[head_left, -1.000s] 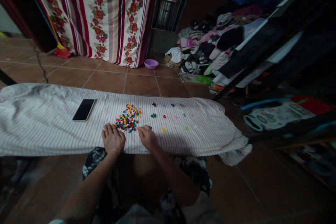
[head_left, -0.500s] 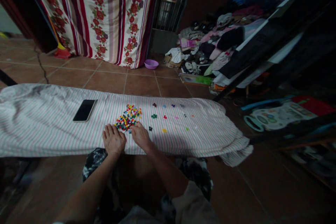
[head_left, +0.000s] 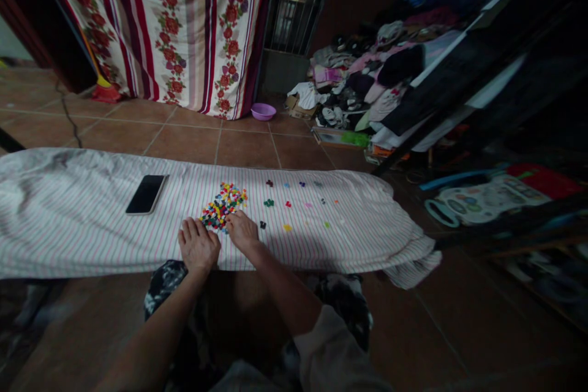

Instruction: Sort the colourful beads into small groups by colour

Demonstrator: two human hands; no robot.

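A heap of small multicoloured pieces [head_left: 225,199], like tiny beads or bricks, lies on the striped cloth [head_left: 110,239]. My left hand [head_left: 198,246] rests palm down at the heap's near left edge, fingers stretched out. At the near right edge, my right hand [head_left: 242,231] has its fingers curled and pressed together against the pieces; whatever is between the fingertips is hidden. Small groups sorted by colour lie to the right, among them dark green pieces [head_left: 269,203], yellow pieces [head_left: 287,228], red pieces [head_left: 288,204] and black pieces [head_left: 263,225].
A phone [head_left: 147,194] lies on the cloth left of the heap. Beyond the cloth-covered surface are a floral curtain [head_left: 193,30], a purple basin [head_left: 263,111] and a pile of clothes [head_left: 358,79]. A coloured plastic panel [head_left: 487,199] is at the right.
The right hand has shifted slightly at the heap's edge, its fingers still together. The left hand stays where it was. The view has tilted a little.
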